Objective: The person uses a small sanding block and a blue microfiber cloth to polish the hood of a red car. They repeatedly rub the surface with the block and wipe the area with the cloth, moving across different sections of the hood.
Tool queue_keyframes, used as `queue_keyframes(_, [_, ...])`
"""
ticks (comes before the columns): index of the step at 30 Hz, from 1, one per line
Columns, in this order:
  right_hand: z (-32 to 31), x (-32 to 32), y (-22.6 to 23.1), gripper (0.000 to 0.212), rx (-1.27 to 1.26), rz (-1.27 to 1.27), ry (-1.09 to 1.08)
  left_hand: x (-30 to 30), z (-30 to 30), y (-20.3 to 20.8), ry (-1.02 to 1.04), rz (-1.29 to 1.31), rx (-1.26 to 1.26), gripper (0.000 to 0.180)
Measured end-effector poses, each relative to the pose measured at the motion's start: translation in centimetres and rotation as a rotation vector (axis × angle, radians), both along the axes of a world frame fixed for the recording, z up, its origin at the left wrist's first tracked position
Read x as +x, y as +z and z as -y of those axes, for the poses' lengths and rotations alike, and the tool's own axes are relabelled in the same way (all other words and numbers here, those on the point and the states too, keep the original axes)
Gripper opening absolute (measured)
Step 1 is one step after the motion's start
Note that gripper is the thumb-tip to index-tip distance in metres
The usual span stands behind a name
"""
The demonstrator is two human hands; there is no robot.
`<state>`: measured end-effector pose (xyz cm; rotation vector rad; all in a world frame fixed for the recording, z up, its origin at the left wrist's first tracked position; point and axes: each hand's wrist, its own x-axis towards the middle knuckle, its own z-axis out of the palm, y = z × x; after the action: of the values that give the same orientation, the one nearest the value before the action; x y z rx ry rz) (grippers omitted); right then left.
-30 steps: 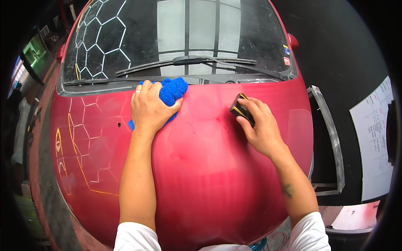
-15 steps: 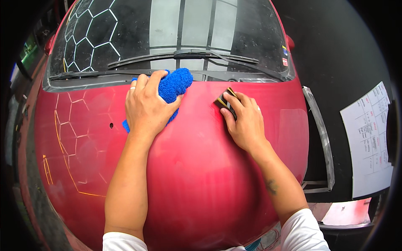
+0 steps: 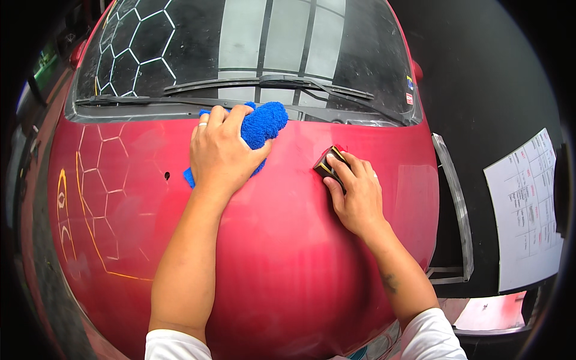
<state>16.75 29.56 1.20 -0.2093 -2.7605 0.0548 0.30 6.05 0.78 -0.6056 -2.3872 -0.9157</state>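
A blue microfibre cloth is bunched in my left hand, its pile bulging out between thumb and fingers. That hand rests on the red car bonnet, just below the windscreen. To its right, my right hand pinches a small black applicator block with yellow edges between thumb and fingers. The block is against the paint, tilted; its underside is hidden. A ring shows on a finger of each hand.
Wiper arms lie across the windscreen beyond my hands. A small dark hole is in the bonnet at left. On the right stand a metal frame and a white written sheet against a dark wall.
My right hand has drawn the block a little nearer over the bonnet. My left hand keeps its grip on the cloth, and the whole view has shifted slightly.
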Motion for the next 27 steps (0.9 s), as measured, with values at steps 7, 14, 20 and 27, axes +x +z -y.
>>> queue_keyframes(7, [-1.1,-0.6,-0.9,0.047,0.008,-0.181,0.075,0.0,0.0,-0.1,-0.004,-0.005,-0.027,0.062])
queue_keyframes(14, [-0.6,-1.2,0.1,0.049,0.005,-0.127,0.046,0.1,0.1,-0.1,-0.01,-0.016,-0.022,0.062])
queue_keyframes(20, [-0.6,-0.3,-0.5,0.043,0.029,-0.006,-0.003,-0.1,0.1,-0.2,-0.005,-0.037,-0.017,0.061])
queue_keyframes(27, [-1.3,-1.1,-0.7,0.044,0.052,-0.229,0.096,0.2,0.3,-0.1,-0.012,-0.001,-0.024,0.059])
